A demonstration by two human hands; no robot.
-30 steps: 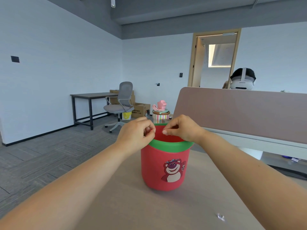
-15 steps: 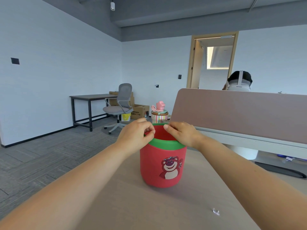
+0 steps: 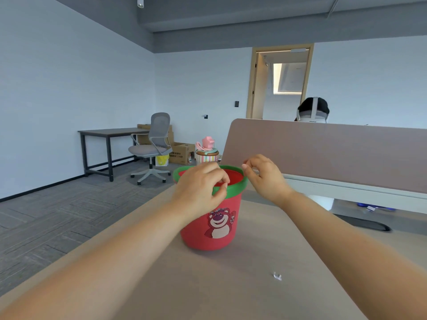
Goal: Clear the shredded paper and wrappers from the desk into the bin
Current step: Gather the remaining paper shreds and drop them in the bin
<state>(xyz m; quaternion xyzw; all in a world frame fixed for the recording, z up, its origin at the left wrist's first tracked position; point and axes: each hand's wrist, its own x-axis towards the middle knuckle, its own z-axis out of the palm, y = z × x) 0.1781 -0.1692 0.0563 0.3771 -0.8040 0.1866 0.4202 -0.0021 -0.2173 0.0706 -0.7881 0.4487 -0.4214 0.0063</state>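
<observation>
Office room: pale walls, grey carpet, an open doorway at 1 o'clock, a swivel chair [image 3: 152,146] beside a dark side table [image 3: 108,132] at 10 o'clock. The desk [image 3: 231,285] fills the lower view; its left edge runs diagonally toward 11 o'clock, and a partition panel [image 3: 323,153] closes off its far side at 2 o'clock. The bin [image 3: 213,218], red with a green rim and a bear print, stands upright mid-desk, open-mouthed. The left hand [image 3: 199,189] hovers over the rim's near side, fingers curled and pinched; whether it holds paper cannot be told. The right hand [image 3: 265,176] sits at the rim's 3 o'clock side, fingers loosely spread, apparently released, judged to be shedding scraps. One small white scrap [image 3: 277,276] lies at 5 o'clock, with bare surface all round it for an unobstructed pick.
</observation>
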